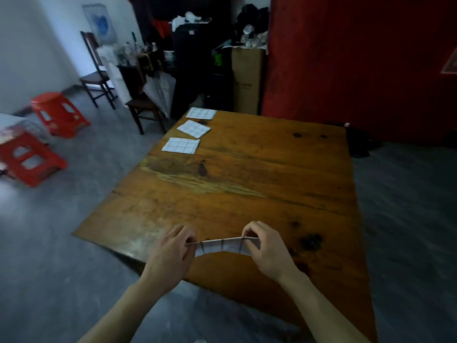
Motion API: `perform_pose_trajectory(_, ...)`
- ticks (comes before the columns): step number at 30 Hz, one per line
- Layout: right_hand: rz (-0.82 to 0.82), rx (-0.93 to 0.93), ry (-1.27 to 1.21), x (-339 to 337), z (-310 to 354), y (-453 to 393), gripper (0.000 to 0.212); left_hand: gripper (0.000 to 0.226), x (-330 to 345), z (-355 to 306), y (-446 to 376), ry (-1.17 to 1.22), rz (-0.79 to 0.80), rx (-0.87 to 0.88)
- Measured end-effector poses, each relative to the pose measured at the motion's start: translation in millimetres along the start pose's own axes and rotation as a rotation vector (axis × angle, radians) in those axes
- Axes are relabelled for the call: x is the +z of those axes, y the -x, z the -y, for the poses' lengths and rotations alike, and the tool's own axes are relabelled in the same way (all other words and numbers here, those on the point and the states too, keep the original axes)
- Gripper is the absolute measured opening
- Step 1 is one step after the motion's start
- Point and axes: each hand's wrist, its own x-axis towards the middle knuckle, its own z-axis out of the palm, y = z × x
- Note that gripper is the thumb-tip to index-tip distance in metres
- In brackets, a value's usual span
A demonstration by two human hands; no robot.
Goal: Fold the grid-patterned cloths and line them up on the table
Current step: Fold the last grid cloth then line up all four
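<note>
I hold a grid cloth (222,246) stretched between my two hands above the near part of the table (259,174). My left hand (170,251) pinches its left end, fingers curled in tight around the edge; my right hand (264,243) pinches the right end the same way, knuckles up. The cloth hangs as a narrow band between them, sagging a little in the middle — whether its lower edge touches the wood I cannot tell.

Along the far left edge of the table lie three folded cloths in a row, each flat and apart from the next: the nearest (181,145), the middle one (193,128) turned a bit askew, and the farthest (200,113) close to the far corner.

Beyond the table — two red stools (59,113) on the grey floor at left, dark wooden chairs (96,73) further back, and a red wall (358,58) at right.
</note>
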Motion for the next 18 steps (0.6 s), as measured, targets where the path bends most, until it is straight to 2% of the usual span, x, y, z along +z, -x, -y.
perform_pose_trajectory(9,0.076,-0.122,0.013,55,86,-35,0.017,0.015,-61,70,44,0.038,-0.149,-0.174)
perform_pose_trajectory(16,0.104,-0.172,0.027,144,183,-73,0.025,0.019,-127,175,86,0.076,-0.247,-0.196)
perform_pose_trajectory(18,0.12,-0.188,0.015,176,214,-86,0.023,0.014,-146,213,104,0.083,-0.246,-0.214)
